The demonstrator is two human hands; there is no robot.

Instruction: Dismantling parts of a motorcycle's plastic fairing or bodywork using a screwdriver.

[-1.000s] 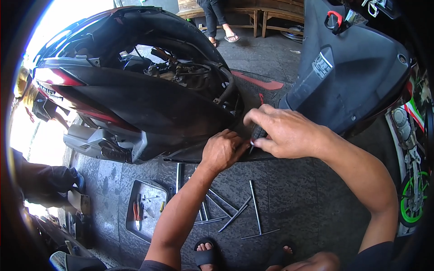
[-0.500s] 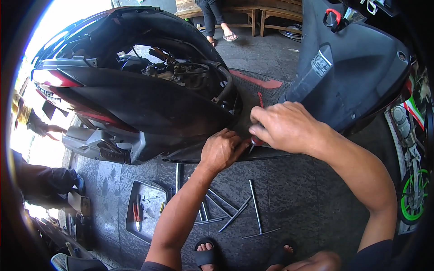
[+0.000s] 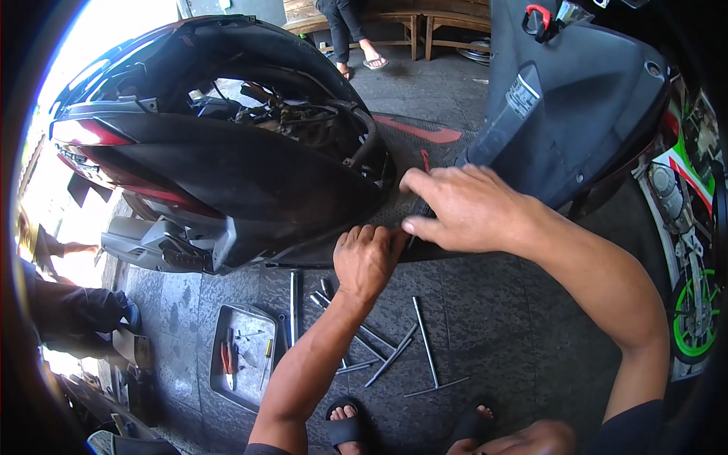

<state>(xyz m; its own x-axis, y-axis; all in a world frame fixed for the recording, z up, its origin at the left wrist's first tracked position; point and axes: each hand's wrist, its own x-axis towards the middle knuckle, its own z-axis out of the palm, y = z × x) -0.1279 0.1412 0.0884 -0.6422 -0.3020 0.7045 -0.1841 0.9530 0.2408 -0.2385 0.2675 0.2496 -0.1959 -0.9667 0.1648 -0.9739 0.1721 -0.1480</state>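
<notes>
A dark scooter with its seat area opened up has a black side panel (image 3: pixel 250 171) and a low footboard (image 3: pixel 409 136) with red markings. My left hand (image 3: pixel 365 262) is closed at the lower panel edge beside the footboard, fingers curled; what they grip is hidden. Just to its right, my right hand (image 3: pixel 474 208) hovers over the footboard edge, thumb and fingers apart. A thin, pale shaft (image 3: pixel 410 242) shows below the right thumb; the rest of it is hidden.
On the dark tiled floor lie several T-handle wrenches (image 3: pixel 426 345) and a metal tray (image 3: pixel 216 356) holding red-handled pliers (image 3: pixel 227 356). A wooden bench (image 3: pixel 447 24) and a seated person's foot (image 3: pixel 374 61) are at the back. A green-wheeled motorcycle (image 3: pixel 694 311) stands at right.
My right hand's thumb and fingers have spread; the red-handled tool below them no longer shows. My left hand's fingers look more curled. The whole view has shifted slightly.
</notes>
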